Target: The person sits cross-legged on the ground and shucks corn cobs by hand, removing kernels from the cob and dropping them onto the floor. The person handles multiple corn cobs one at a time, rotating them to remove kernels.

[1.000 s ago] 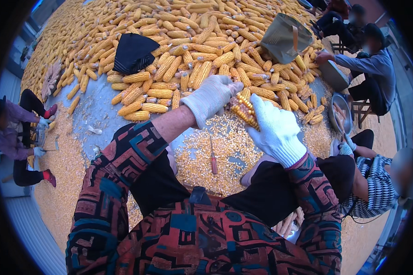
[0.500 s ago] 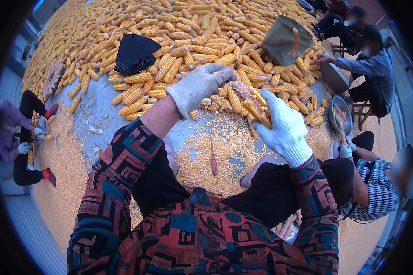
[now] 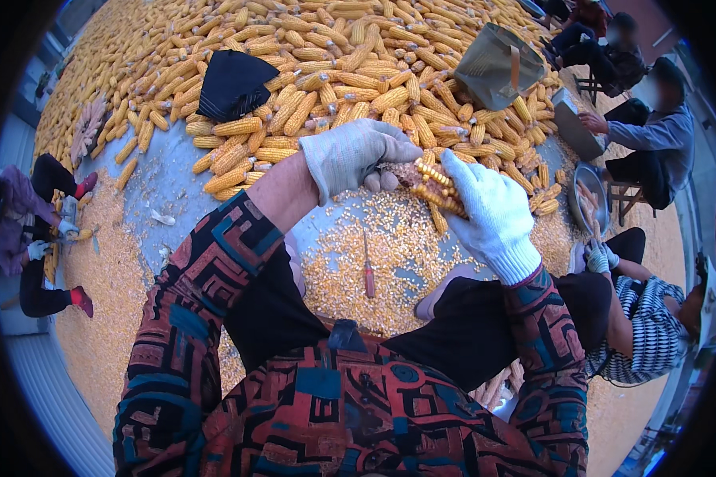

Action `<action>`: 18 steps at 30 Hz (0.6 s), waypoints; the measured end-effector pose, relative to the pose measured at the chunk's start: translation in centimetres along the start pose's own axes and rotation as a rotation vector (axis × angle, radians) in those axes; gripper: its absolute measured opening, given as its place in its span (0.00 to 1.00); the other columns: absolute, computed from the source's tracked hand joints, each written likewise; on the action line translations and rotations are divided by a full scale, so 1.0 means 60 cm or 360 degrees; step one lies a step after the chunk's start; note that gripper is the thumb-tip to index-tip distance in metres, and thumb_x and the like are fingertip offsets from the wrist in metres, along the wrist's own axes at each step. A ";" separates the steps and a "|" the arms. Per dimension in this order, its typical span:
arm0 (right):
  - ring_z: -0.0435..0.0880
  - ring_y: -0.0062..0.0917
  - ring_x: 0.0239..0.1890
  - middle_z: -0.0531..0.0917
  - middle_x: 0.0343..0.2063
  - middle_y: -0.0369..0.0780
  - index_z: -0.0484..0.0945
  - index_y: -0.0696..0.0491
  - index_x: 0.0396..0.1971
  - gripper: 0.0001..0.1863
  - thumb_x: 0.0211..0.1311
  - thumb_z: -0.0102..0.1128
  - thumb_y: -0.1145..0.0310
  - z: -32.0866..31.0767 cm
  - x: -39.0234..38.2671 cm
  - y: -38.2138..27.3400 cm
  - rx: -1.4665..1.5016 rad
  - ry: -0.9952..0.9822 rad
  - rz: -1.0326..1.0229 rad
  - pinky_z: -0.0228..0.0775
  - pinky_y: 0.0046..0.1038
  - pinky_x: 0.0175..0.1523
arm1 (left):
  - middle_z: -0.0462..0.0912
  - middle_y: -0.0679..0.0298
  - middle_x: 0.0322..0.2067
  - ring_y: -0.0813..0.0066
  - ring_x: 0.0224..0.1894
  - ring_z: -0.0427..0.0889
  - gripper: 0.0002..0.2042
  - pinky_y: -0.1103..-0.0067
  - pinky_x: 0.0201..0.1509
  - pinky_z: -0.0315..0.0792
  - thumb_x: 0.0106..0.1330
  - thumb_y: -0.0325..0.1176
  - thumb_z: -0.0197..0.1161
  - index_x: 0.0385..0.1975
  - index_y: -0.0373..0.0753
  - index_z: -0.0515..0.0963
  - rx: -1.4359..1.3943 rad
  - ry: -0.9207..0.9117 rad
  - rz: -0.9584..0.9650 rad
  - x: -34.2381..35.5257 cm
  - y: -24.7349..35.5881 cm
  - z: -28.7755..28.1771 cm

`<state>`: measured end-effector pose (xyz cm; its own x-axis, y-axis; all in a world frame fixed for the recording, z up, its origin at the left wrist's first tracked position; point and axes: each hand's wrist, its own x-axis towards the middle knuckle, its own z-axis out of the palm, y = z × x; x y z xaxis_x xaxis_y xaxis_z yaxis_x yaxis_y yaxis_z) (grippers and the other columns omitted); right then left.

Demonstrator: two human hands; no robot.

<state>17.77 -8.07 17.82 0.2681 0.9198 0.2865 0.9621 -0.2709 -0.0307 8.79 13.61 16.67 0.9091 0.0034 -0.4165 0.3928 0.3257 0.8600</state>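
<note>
Between my two gloved hands is a corn cob (image 3: 440, 191), partly stripped, with rows of yellow kernels left toward the right and a bare end at the left. My left hand (image 3: 356, 159), in a greyish glove, is closed round the bare end, its fingertips partly hidden. A whiter glove covers my right hand (image 3: 492, 213), which grips the kernelled end, thumb along the top. Below the hands, a screwdriver (image 3: 368, 274) with a reddish handle lies among loose kernels (image 3: 338, 266) on the ground between my legs.
A large heap of corn ears (image 3: 326, 63) rises in front. On it lie a black cloth (image 3: 235, 86) and an olive bag (image 3: 499, 67). A metal basin (image 3: 605, 203) holds bare cobs at right. Other people sit at both sides; one holds a grey container (image 3: 574, 127).
My left hand has come slightly down, and its thumb has moved rightward along the cob. The cob has turned in my grip. At the right, a person's grey container has shifted.
</note>
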 end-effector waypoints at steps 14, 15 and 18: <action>0.80 0.35 0.41 0.79 0.40 0.43 0.67 0.54 0.57 0.39 0.39 0.70 0.66 0.005 0.003 0.001 0.0033 0.0239 0.0013 0.73 0.36 0.42 | 0.79 0.64 0.28 0.86 0.16 0.74 0.10 0.91 0.15 0.67 0.69 0.30 0.51 0.43 0.32 0.76 -0.0252 0.0149 0.0149 0.002 0.000 0.005; 0.80 0.35 0.41 0.79 0.41 0.43 0.67 0.54 0.57 0.39 0.39 0.71 0.66 0.006 0.002 0.003 0.0045 0.0240 0.0030 0.73 0.35 0.42 | 0.79 0.64 0.29 0.85 0.16 0.74 0.10 0.91 0.15 0.68 0.70 0.30 0.50 0.43 0.33 0.76 -0.0262 0.0179 0.0237 -0.001 0.003 0.010; 0.80 0.36 0.43 0.79 0.42 0.44 0.67 0.54 0.57 0.39 0.40 0.70 0.66 0.006 -0.001 0.004 0.0211 0.0215 0.0128 0.73 0.34 0.45 | 0.79 0.63 0.34 0.82 0.23 0.78 0.15 0.87 0.23 0.72 0.70 0.37 0.53 0.47 0.33 0.76 0.0082 0.0087 0.0426 -0.014 0.013 0.007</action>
<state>17.97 -8.09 17.47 0.3440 0.8477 0.4039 0.9383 -0.2941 -0.1820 8.41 13.45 17.79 0.9733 0.1342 -0.1865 0.1474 0.2579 0.9549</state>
